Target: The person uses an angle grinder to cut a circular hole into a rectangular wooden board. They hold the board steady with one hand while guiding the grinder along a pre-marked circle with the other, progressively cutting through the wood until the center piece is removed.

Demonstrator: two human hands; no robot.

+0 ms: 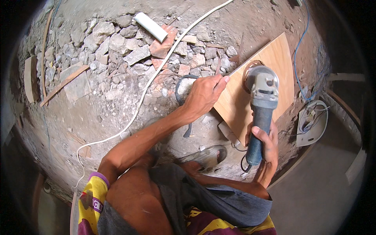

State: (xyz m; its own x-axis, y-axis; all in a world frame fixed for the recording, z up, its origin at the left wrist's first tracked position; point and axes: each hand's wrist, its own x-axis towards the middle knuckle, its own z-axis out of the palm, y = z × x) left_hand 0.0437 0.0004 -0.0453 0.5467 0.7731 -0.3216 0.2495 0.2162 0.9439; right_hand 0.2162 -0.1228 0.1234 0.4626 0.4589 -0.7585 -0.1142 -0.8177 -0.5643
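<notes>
My right hand (268, 145) is wrapped round the dark blue body of an angle grinder (262, 113). The grinder's grey head and round disc lie over a pale wooden board (282, 58), close to its upper left edge. My left hand (203, 94) is closed at the board's left edge, thumb along the rim; its fingertips are partly hidden. The board lies tilted on the rough ground, one curved side facing right. A dark cord (243, 163) leaves the rear end of the grinder.
Broken stones (117, 43) and brick pieces spread beyond my left arm. A white cable (145, 88) snakes across the ground. A white tube-like piece (150, 26) lies on the rubble. At right are a blue wire (299, 47) and a white plastic piece (313, 121). Wood strips (64, 85) lie left.
</notes>
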